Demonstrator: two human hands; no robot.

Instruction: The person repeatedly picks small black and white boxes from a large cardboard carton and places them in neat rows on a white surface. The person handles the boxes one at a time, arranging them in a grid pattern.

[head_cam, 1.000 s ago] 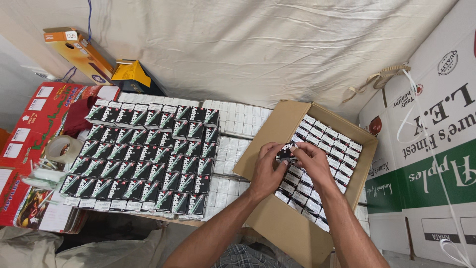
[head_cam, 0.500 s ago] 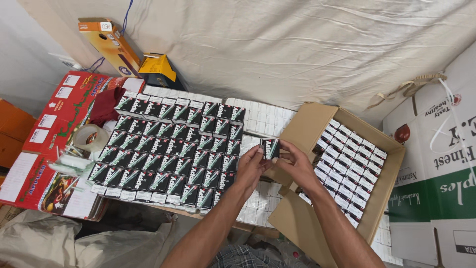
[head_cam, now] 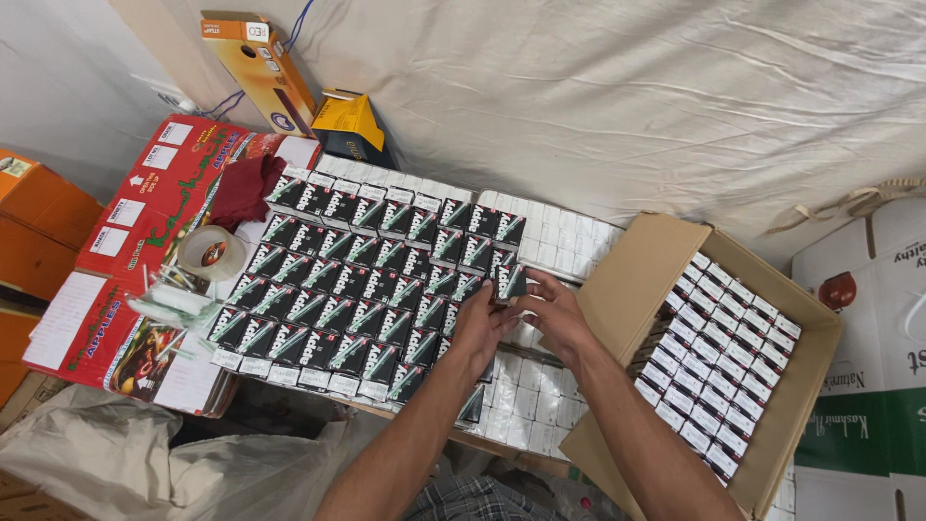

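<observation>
Overhead, at far left, red fruit cartons [head_cam: 145, 207] lie flat beneath a roll of clear tape [head_cam: 212, 253] and a dark red cloth [head_cam: 246, 188]. Beside them, ranks of small black-and-green boxes [head_cam: 338, 280] stand tilted like shingles over a layer of white packs [head_cam: 540, 232], with a yellow carton [head_cam: 260, 63] propped against the draped sheet behind.

At the right end of those ranks, the person's left hand [head_cam: 477, 333] rests its fingers on the outermost boxes. The right hand [head_cam: 552, 311] pinches one small black box [head_cam: 512, 281] between thumb and fingertips, holding it at the end of a row, touching or nearly touching its neighbours. The two hands sit close together, neither one flat open.

The little box looks light and stiff, a thin card carton that would dent if squeezed hard; its short sides, where the fingers already pinch, seem the surest hold, and its glossy face may be somewhat slippery.

Further right, an open brown cardboard box [head_cam: 637, 265] tilts toward the worker, packed with neat rows of the same cartons showing their white ends [head_cam: 733, 357]. Part of its left side appears emptied. A large printed fruit crate [head_cam: 873, 386] closes the right edge.
</observation>
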